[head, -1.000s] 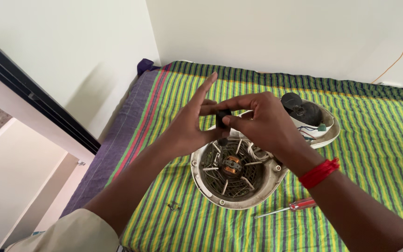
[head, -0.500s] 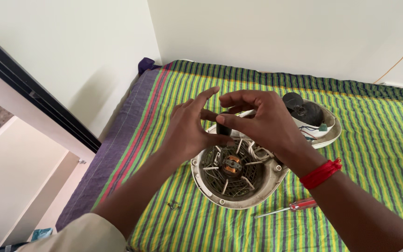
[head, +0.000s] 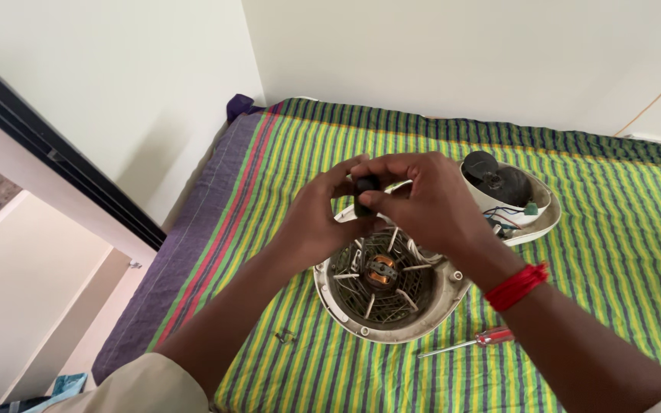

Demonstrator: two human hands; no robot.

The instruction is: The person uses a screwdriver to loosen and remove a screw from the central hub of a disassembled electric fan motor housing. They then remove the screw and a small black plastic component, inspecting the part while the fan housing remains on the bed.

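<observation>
My left hand (head: 319,218) has curled its spread fingers shut onto the small black part (head: 366,191) beside my right hand (head: 422,200).

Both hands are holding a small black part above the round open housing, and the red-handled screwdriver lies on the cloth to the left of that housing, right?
Not quite. The head view shows the red-handled screwdriver lying to the right of the round open housing, below the right wrist. The rest holds: left hand and right hand pinch the small black part above it.
</observation>
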